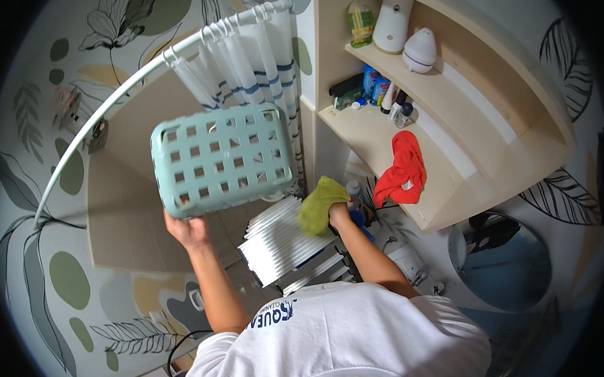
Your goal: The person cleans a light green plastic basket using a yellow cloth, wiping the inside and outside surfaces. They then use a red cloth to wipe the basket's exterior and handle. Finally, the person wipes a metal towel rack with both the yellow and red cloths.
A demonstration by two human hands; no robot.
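Observation:
My left hand grips the near lower edge of a pale green plastic basket. The basket is held up and tilted, its perforated face of square holes towards me. Bunched in my right hand is a yellow-green cloth, slightly blurred, which hides most of the fingers. Below the cloth and the basket lies a ribbed silvery platform, partly covered by both. Whether the cloth touches the platform I cannot tell.
A red cloth drapes over the lower beige shelf on the right. Bottles and boxes stand further back on it. A curved rail carries a white shower curtain. Right of me are a tap and round mirror.

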